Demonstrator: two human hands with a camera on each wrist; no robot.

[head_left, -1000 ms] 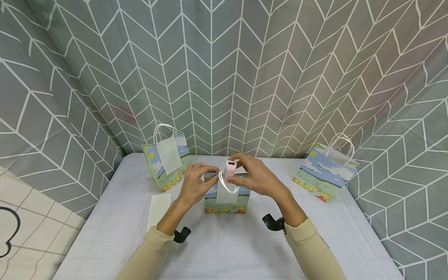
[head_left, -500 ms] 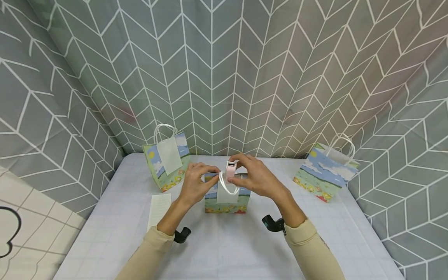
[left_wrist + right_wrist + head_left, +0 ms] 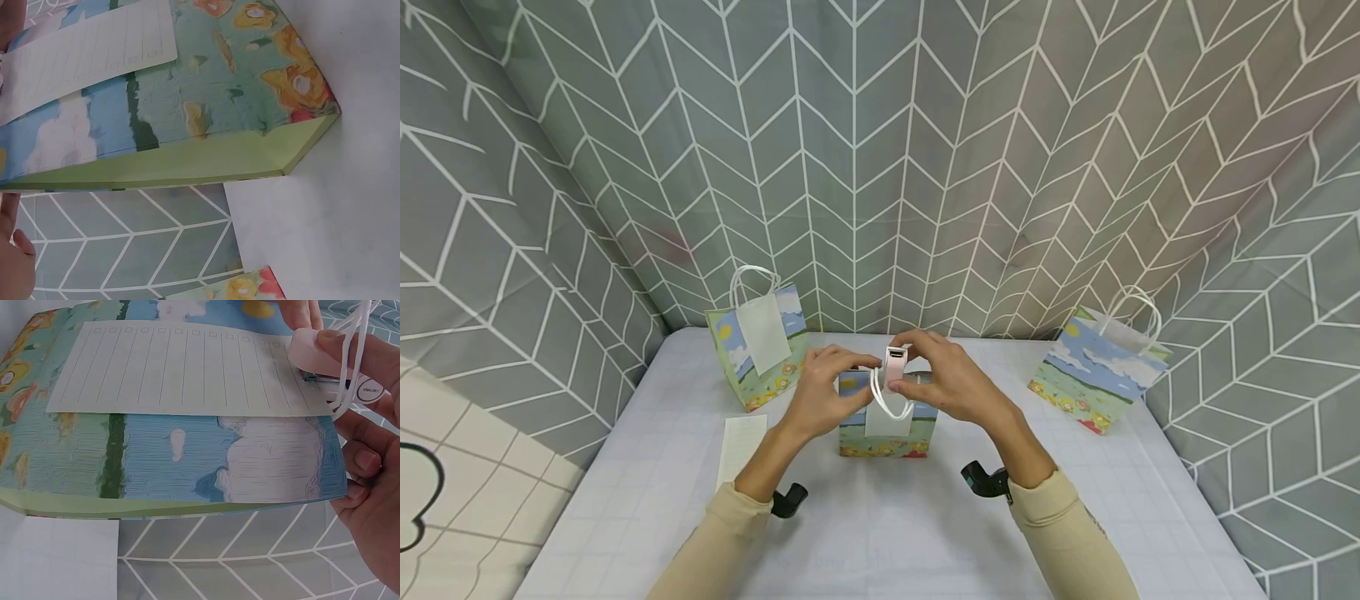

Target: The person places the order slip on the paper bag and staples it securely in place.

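Beige slvs [image 3: 711,542] w/ cuffs [image 3: 1037,498]; 2 blk angled wrist cams [image 3: 985,479].

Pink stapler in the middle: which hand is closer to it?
Right. The right hand grips the pink stapler. The left hand is on the other side of it, at the top of the middle gift bag.

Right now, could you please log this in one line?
left hand: pinches top of blue floral paper bag; right hand: holds pink-white stapler; white lined paper: against bag front
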